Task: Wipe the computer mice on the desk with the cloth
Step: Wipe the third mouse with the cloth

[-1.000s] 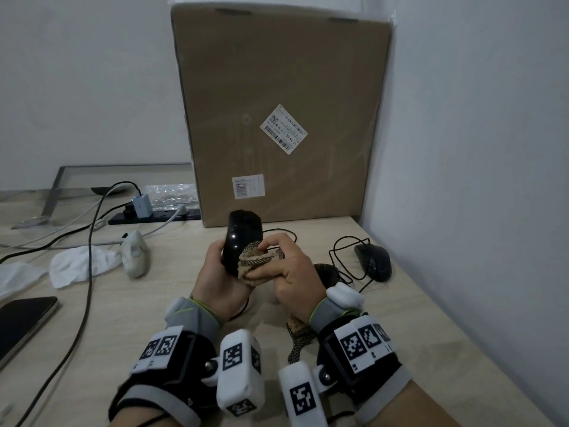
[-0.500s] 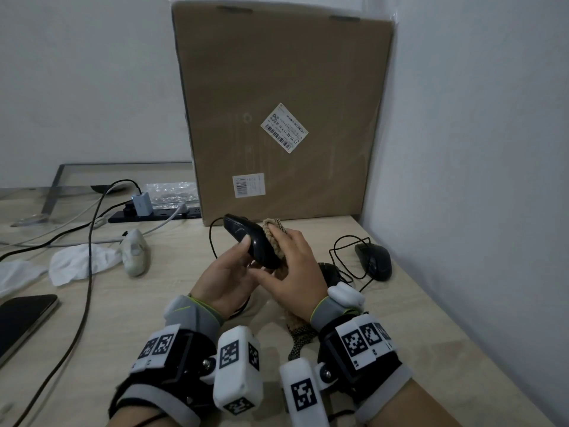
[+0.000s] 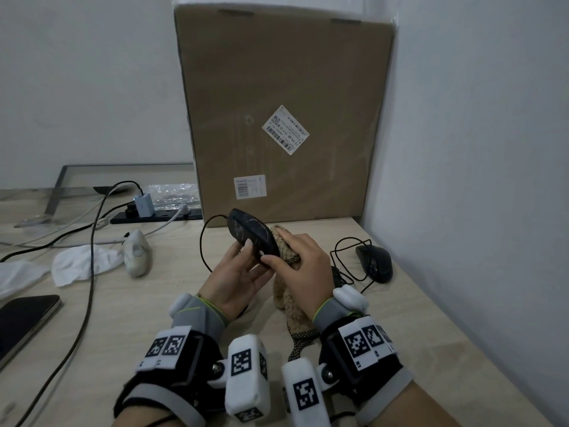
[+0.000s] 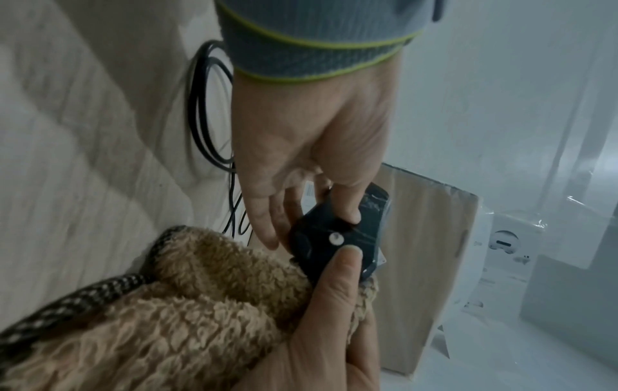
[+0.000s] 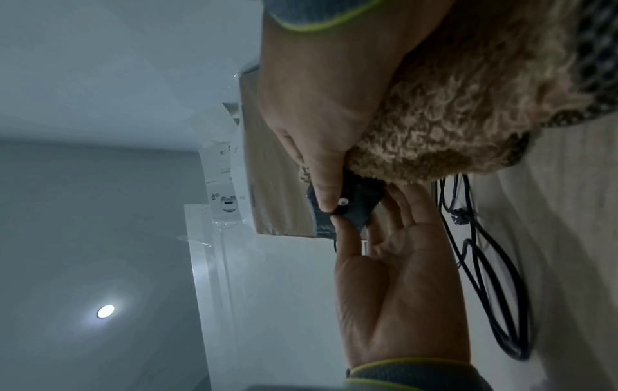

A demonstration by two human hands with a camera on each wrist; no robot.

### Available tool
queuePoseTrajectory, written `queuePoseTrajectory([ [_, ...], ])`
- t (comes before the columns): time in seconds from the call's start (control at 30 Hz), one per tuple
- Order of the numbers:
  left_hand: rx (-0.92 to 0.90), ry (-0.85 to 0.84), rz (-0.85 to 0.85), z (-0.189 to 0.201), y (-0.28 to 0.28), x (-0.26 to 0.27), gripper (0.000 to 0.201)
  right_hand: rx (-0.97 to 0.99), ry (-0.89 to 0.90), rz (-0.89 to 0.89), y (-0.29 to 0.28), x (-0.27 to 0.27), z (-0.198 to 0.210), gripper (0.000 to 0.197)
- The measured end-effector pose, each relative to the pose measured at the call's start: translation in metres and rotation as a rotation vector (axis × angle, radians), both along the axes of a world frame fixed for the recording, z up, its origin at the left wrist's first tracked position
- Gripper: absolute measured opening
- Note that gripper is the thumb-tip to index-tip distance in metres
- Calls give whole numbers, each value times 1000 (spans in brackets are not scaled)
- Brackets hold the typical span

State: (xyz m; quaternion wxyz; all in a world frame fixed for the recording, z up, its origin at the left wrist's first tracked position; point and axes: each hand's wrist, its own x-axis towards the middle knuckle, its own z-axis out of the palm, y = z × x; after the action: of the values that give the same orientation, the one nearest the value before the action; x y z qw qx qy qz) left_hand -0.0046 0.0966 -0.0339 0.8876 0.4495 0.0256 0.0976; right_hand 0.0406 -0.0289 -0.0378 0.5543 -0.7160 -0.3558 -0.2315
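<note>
My left hand (image 3: 246, 260) holds a black wired mouse (image 3: 251, 237) off the desk, tilted on its side, thumb on top and fingers beneath. My right hand (image 3: 300, 266) grips a tan fuzzy cloth (image 3: 286, 252) and presses it against the mouse's right side, thumb tip on the mouse's rear edge. In the left wrist view the mouse (image 4: 337, 238) sits between the left hand (image 4: 311, 158) and the cloth (image 4: 200, 291). The right wrist view shows the cloth (image 5: 451, 119), the mouse (image 5: 347, 209) and my left hand (image 5: 401, 291). The cloth's tail hangs to the desk.
A second black mouse (image 3: 374, 261) lies at the right by the wall, and a pale mouse (image 3: 137, 252) lies left beside a white tissue (image 3: 83, 263). A tall cardboard box (image 3: 283, 118) stands behind. A power strip (image 3: 157, 215), cables and a phone (image 3: 24, 318) occupy the left.
The mouse has turned from upright to tilted on its side. The cloth has moved from its near lower end round to its right side. Little differs from half a second ago.
</note>
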Motion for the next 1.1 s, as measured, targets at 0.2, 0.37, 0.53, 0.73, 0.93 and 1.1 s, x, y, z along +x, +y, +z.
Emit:
queuePoseTrajectory([
  [0.2,-116,41,9,1,5,2,44,-31,-128,126,2,-6,0,36],
  [0.37,-57,125,-21,-2,5,3,26,-135,-69,38,0,-2,-3,47],
  [0.53,57,245,-122,-3,4,-1,29,-135,10,-111,-3,6,-6,51],
  [0.73,119,284,-141,-3,-1,-2,25,-115,95,-129,-4,11,-7,53],
  [0.93,21,238,-32,-3,1,1,24,-85,66,40,0,3,-6,50],
  [1.1,-60,213,41,1,3,1,24,-28,44,178,-1,-6,0,36],
])
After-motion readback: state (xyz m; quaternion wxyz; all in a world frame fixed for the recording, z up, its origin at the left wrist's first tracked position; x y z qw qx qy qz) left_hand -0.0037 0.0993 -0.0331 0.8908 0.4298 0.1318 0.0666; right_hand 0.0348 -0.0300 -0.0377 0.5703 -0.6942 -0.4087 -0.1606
